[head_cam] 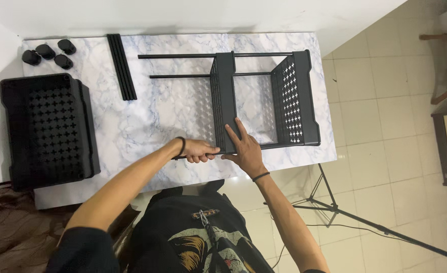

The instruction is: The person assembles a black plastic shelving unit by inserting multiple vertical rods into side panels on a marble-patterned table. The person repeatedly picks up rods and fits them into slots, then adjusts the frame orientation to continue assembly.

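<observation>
- The left hand (199,150) is closed in a fist around the near black rod (271,146), at about 6 o'clock on the marble-patterned table (158,111); a dark band sits at that wrist.
- The right hand (246,149) lies flat with fingers spread on the middle tray (224,101), a black perforated panel standing on edge; it presses the panel's near end and grips nothing.
- The middle tray is threaded on two far rods (183,56) that run left to right, and it stands roughly at the table's centre.
- A second upright tray (295,98), black with cross-shaped holes, stands at 3 o'clock, near the table's right edge, joined to the same rods.
- A stack of black trays (49,129) with the same cross-shaped holes lies flat at 9 o'clock, hanging over the table's left edge.
- Four black caster wheels (49,54) are grouped at 10 o'clock in the far left corner.
- A bundle of spare black rods (122,65) lies at 11 o'clock, pointing away from the person.
- A black tripod leg (345,215) stands on the tiled floor at 4 o'clock, beyond the table.
- No package, label or sign can be made out on any part.
</observation>
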